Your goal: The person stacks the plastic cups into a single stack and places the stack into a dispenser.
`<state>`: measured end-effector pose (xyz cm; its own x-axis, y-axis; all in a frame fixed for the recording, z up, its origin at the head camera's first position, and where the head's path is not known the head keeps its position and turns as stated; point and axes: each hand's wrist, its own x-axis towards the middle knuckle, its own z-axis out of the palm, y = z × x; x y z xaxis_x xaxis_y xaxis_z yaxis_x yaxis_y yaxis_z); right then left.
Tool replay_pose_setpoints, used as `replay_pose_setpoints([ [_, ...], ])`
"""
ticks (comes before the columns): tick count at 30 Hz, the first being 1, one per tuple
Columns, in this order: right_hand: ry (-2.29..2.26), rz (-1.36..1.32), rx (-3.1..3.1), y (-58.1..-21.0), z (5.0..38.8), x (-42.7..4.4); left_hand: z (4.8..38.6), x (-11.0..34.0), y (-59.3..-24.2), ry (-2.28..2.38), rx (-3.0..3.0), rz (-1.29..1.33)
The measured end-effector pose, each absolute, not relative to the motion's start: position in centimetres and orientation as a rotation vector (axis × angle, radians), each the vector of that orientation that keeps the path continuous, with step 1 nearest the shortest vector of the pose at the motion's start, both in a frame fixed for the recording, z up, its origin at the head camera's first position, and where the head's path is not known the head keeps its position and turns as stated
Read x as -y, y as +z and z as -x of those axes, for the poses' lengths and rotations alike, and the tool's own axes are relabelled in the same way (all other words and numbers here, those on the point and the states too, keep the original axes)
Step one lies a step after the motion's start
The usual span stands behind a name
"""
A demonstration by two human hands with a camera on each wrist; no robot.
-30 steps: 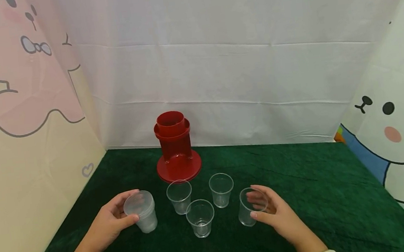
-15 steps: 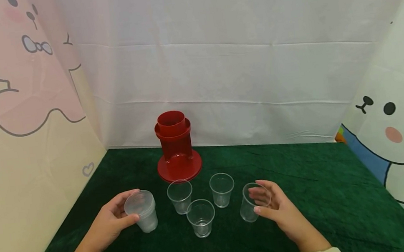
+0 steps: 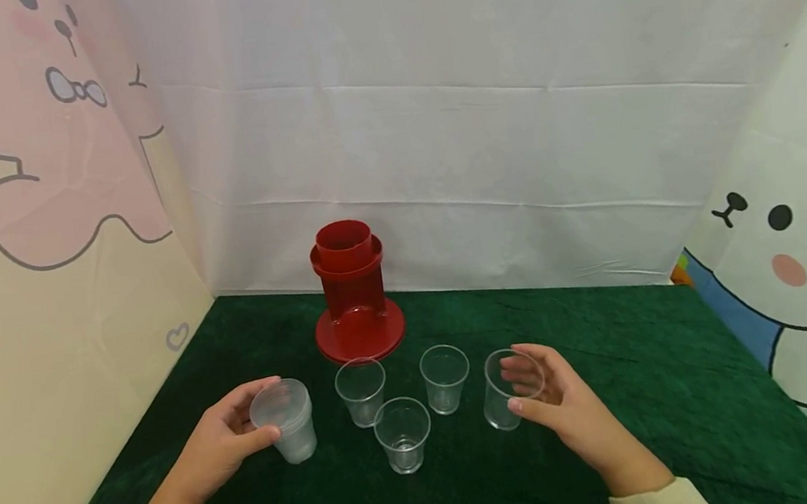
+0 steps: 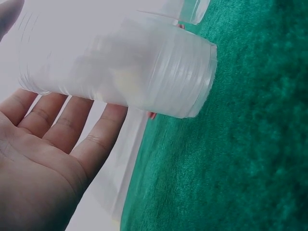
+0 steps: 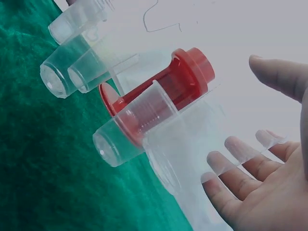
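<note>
My left hand (image 3: 219, 443) grips a stack of nested clear plastic cups (image 3: 294, 433), its thumb across the near side and fingers behind. In the left wrist view the stack (image 4: 183, 72) shows several ridged layers near its base. On the right, my right hand (image 3: 558, 405) holds a single clear plastic cup (image 3: 502, 408), thumb at the near side, fingers seen through the wall. Three more clear cups stand upright between the hands: a back left cup (image 3: 363, 400), a back right cup (image 3: 445, 381) and a front cup (image 3: 404, 445).
A red stand (image 3: 360, 329) with a round base and a ringed tube top stands behind the cups. Dark green cloth (image 3: 665, 413) covers the table. A white curtain (image 3: 452, 153) closes the back, and printed cartoon panels flank both sides.
My right hand has moved the clear cup slightly away from me and to the right. The left hand with its stack, the three standing cups and the red stand stay in place.
</note>
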<state>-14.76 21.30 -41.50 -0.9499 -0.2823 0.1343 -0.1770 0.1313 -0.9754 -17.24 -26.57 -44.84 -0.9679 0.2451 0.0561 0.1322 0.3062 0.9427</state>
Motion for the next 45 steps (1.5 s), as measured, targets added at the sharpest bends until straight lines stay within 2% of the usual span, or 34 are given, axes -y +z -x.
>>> replay_pose_setpoints([
  [25, -1.842, 0.734, -2.426, -36.6, 16.5, -19.3, 17.0, 26.5, -45.0, 1.742, -2.490, -0.326],
  [45, -1.858, 0.896, -2.321, -33.8, 18.2, -12.7, 17.1, 26.6, -45.0, 1.738, -2.478, -0.333],
])
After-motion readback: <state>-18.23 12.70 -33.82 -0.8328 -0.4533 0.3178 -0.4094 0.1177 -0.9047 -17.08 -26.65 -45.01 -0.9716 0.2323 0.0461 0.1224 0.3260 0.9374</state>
